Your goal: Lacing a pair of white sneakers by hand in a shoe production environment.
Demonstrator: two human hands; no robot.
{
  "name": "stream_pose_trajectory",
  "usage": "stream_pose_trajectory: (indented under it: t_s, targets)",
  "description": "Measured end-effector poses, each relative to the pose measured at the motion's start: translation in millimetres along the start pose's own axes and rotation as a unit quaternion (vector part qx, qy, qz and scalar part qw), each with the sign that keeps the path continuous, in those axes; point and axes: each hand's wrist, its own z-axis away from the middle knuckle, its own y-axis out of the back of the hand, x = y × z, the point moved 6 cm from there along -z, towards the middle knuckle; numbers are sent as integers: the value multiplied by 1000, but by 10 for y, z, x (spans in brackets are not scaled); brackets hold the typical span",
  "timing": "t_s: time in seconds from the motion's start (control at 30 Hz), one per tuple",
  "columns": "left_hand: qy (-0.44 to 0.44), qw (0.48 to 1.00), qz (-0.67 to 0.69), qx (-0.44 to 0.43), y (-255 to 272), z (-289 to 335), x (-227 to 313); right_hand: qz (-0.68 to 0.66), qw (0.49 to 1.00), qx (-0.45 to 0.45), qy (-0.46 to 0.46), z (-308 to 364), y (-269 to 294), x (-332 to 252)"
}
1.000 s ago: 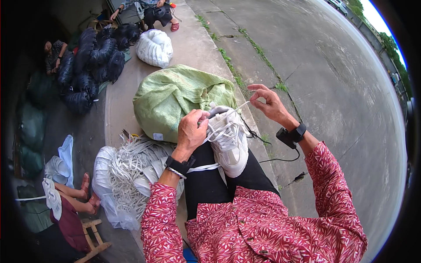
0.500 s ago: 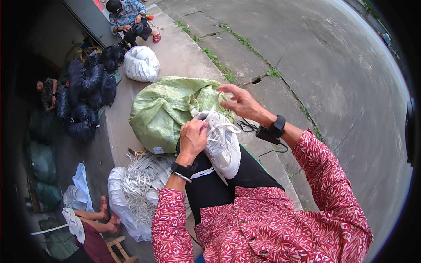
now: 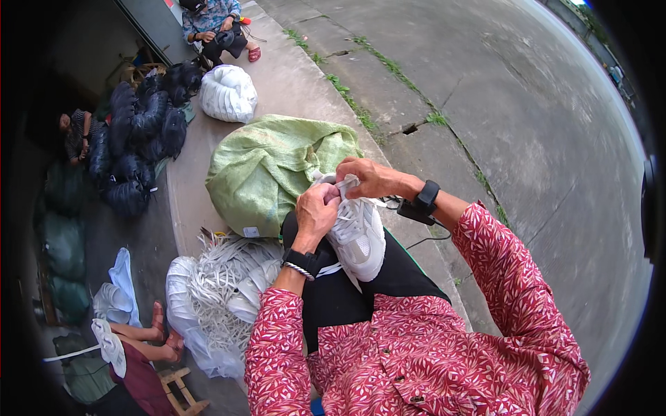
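Pinching the white sneaker [image 3: 362, 248] at its ankle opening, the right hand [image 3: 364, 179] sits beside the left hand [image 3: 316, 215], which clasps the collar. The sneaker lies just nearer than the green sack [image 3: 260, 170]; white laces [image 3: 220, 277] heap at the sack's near-left side.

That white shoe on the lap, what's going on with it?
A person in a red patterned shirt has the white shoe on their lap, toe toward them. Their left hand and right hand meet at its ankle end, by the shoelaces; exactly what they grip is hard to make out. A green sack lies just beyond, and a tangled white heap sits to the person's left.
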Motion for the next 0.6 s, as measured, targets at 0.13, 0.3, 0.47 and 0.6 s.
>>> stream_pose_trajectory:
  t_s: [0.13, 0.3, 0.47, 0.6]
  targets:
    - [-50, 999, 6, 17, -6, -2, 24, -41, 998, -26, -37, 63, 2, 112]
    - [-37, 999, -30, -5, -27, -23, 109, -80, 994, -51, -54, 66, -5, 144]
    - [-87, 995, -46, 12, -20, -9, 101, -47, 996, -47, -54, 40, -18, 123]
    - [-124, 989, -77, 30, 46, 23, 120, -54, 998, -6, -39, 20, -50, 101]
